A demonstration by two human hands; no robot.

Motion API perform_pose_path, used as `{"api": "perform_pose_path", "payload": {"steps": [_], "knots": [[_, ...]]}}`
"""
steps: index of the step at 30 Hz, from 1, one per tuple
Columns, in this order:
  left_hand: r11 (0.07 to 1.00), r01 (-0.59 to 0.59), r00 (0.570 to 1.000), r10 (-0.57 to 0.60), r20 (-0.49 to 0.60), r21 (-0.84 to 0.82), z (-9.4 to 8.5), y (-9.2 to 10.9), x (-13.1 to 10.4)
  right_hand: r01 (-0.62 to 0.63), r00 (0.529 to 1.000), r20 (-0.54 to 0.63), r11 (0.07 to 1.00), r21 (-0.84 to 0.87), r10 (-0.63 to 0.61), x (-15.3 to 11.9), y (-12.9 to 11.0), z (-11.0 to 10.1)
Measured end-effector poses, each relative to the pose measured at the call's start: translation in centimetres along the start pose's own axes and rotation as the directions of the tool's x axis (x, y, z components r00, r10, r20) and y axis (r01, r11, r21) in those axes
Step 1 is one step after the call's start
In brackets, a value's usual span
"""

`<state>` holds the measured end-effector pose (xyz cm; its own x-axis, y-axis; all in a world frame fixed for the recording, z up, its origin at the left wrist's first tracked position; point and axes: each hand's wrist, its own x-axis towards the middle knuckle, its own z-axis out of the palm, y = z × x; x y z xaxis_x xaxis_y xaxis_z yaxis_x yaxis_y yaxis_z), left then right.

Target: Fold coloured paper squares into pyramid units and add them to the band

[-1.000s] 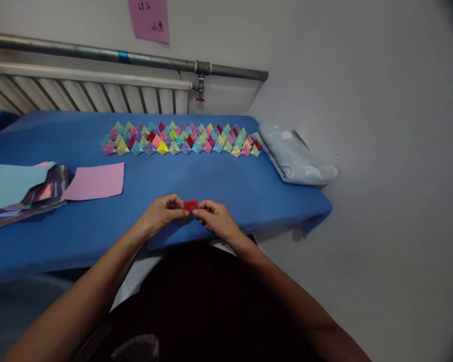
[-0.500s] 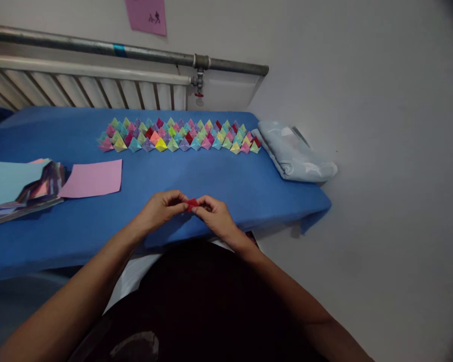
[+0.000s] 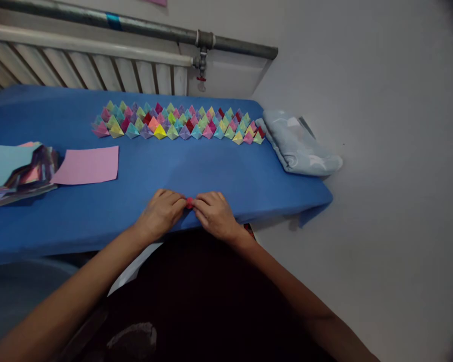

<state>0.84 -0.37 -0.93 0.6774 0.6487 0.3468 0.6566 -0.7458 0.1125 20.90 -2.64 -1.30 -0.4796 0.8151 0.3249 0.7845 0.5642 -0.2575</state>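
Observation:
A small folded piece of red paper [image 3: 189, 203] is pinched between my two hands, low over the front part of the blue-covered table [image 3: 143, 166]. My left hand [image 3: 163, 212] is closed on its left side, and my right hand [image 3: 214, 213] is closed on its right side. Fingers cover most of the paper, so its exact shape is hidden. Farther back stand rows of small folded paper pieces [image 3: 184, 132] in many colours, pointed at the top. A flat pink sheet of paper [image 3: 88, 166] lies to the left of my hands.
At the far left is a stack of papers [image 3: 7, 166] with a light blue sheet on top. A folded grey-blue cloth [image 3: 300, 146] lies at the right end, against the wall. Behind the table run a radiator [image 3: 98, 70] and a metal pipe [image 3: 158, 31] with a red-handled valve.
My hands have turned the red paper and closed further around it, so less of it shows. The view has tilted down slightly, and the wall note is mostly out of frame.

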Motion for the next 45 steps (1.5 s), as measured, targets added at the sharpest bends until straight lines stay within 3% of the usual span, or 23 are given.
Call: {"api": "perform_pose_path", "payload": {"steps": [7,11,14,17,20,23,27,31,39,42,45], "knots": [[0.996,-0.021,0.988,0.006,-0.155,-0.091,0.4,-0.2,-0.9,-0.041,0.997,-0.06,0.995,0.088,0.046,-0.6,0.2,0.3],[0.991,-0.01,0.984,-0.014,-0.177,-0.134,0.9,-0.4,-0.9,-0.059,0.994,-0.085,0.995,0.084,0.067,-0.5,0.3,0.7],[0.987,0.085,0.989,-0.1,-0.111,-0.135,0.8,-0.3,-0.7,-0.106,0.991,-0.071,0.99,0.092,0.113,-0.1,0.2,0.7],[0.968,0.232,0.973,-0.231,0.021,-0.094,0.2,-0.1,0.0,-0.171,0.984,-0.028,0.98,0.104,0.175,0.4,-0.1,0.5],[0.934,0.353,0.921,-0.336,0.196,-0.059,-0.6,-0.1,1.2,-0.235,0.972,-0.002,0.964,0.125,0.237,0.9,-0.4,0.1],[0.905,0.419,0.856,-0.368,0.365,-0.069,-1.5,-0.4,2.5,-0.281,0.959,0.015,0.949,0.142,0.282,1.5,-0.6,-0.2],[0.862,0.495,0.78,-0.386,0.493,-0.108,-2.3,-0.9,4.0,-0.329,0.944,0.034,0.933,0.144,0.327,2.0,-0.5,-0.3],[0.818,0.561,0.721,-0.406,0.562,-0.129,-2.8,-1.4,5.0,-0.354,0.935,0.047,0.92,0.165,0.351,2.3,-0.3,-0.2],[0.819,0.565,0.661,-0.373,0.651,-0.104,-3.0,-2.4,6.5,-0.404,0.913,0.139,0.901,0.158,0.385,2.8,-0.4,-0.8],[0.839,0.539,0.668,-0.376,0.642,-0.07,-2.9,-2.3,6.8,-0.457,0.88,0.229,0.876,0.158,0.417,3.4,-0.3,-1.5],[0.877,0.478,0.733,-0.362,0.576,-0.057,-2.9,-1.6,6.6,-0.48,0.858,0.296,0.861,0.169,0.42,4.0,-0.1,-2.2]]}}
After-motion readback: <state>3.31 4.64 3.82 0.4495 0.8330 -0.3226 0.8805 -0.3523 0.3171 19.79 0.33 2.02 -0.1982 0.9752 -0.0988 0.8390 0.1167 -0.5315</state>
